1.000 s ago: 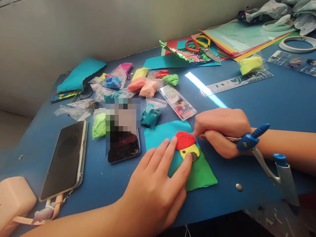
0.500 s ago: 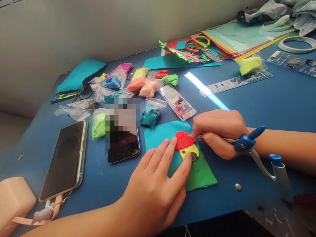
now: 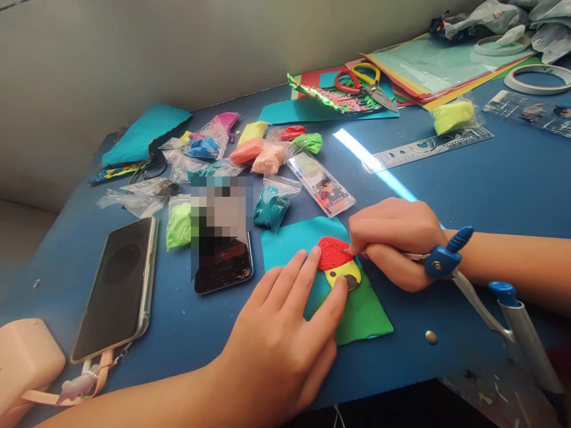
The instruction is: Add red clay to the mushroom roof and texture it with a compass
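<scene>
A clay mushroom [image 3: 334, 254] with a red dimpled cap, yellow stem and dark spots lies on a sheet that is blue in its upper part [image 3: 285, 244] and green below [image 3: 368, 315]. My left hand [image 3: 285, 333] rests flat with fingers spread, its fingertips on the sheet and against the mushroom's left and lower edges. Pinched in my right hand [image 3: 397, 241] is a drawing compass [image 3: 444, 261] with a blue hinge and metal legs. Its point touches the right side of the red cap, while its other leg sticks out toward the lower right.
Two phones [image 3: 113, 291] lie at left, one partly blurred. Bags of coloured clay [image 3: 270, 205] are scattered beyond them. Scissors [image 3: 370, 83], a ruler [image 3: 428, 148], tape rolls [image 3: 537, 80] and coloured paper [image 3: 446, 65] lie farther back. A pink case [image 3: 29, 362] sits near left.
The compass has tilted, its free leg swinging outward to the lower right. My right hand has shifted very slightly; my left hand stays in place on the sheet.
</scene>
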A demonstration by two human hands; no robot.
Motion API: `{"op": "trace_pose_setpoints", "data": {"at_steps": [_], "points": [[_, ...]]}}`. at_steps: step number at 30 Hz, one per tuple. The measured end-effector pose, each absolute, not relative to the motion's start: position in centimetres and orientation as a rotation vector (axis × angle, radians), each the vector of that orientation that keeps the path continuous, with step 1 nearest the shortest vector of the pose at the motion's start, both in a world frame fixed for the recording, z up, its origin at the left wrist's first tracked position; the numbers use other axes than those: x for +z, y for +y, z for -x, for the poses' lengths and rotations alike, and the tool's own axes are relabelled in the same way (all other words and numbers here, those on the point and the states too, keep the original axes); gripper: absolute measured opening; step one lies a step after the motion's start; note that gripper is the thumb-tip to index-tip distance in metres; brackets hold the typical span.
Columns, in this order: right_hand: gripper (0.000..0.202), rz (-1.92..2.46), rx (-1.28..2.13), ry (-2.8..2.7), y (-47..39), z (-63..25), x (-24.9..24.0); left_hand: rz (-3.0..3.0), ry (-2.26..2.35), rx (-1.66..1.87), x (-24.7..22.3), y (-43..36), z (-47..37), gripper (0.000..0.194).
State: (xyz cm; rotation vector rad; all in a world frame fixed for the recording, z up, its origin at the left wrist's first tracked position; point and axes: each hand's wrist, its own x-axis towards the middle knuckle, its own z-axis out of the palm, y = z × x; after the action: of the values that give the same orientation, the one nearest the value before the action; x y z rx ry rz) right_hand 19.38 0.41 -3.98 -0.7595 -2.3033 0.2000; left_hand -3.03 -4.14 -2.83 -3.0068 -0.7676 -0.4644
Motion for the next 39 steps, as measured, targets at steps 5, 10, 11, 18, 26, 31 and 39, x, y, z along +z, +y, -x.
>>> {"op": "trace_pose_setpoints", "data": {"at_steps": [5, 10, 11, 18, 26, 31, 39], "points": [[0.021, 0.727, 0.197, -2.250, 0.3, -19.3, -4.5, 2.999, -0.776, -0.491, -3.0, -4.3, 3.1, 0.038], [0.021, 0.780, 0.265, -2.336, 0.2, -19.4, -4.2, 3.015, -0.769, -0.459, -3.0, -4.2, 3.1, 0.039], [0.021, 0.768, 0.262, -2.340, 0.2, -19.4, -4.2, 3.014, -0.775, -0.462, -3.0, -4.2, 3.1, 0.038], [0.021, 0.692, 0.365, -2.388, 0.3, -19.7, -3.2, 3.004, -0.791, -0.497, -3.3, -4.4, 3.1, 0.040], [0.023, 0.641, 0.439, -2.406, 0.3, -19.6, -2.7, 3.009, -0.781, -0.495, -3.1, -4.3, 3.1, 0.038], [0.024, 0.582, 0.407, -2.382, 0.5, -19.4, -3.2, 3.015, -0.761, -0.471, -2.9, -4.2, 3.1, 0.037], [0.025, 0.559, 0.477, -2.381, 0.4, -19.5, -2.9, 3.003, -0.749, -0.474, -2.8, -4.1, 3.1, 0.037]]}}
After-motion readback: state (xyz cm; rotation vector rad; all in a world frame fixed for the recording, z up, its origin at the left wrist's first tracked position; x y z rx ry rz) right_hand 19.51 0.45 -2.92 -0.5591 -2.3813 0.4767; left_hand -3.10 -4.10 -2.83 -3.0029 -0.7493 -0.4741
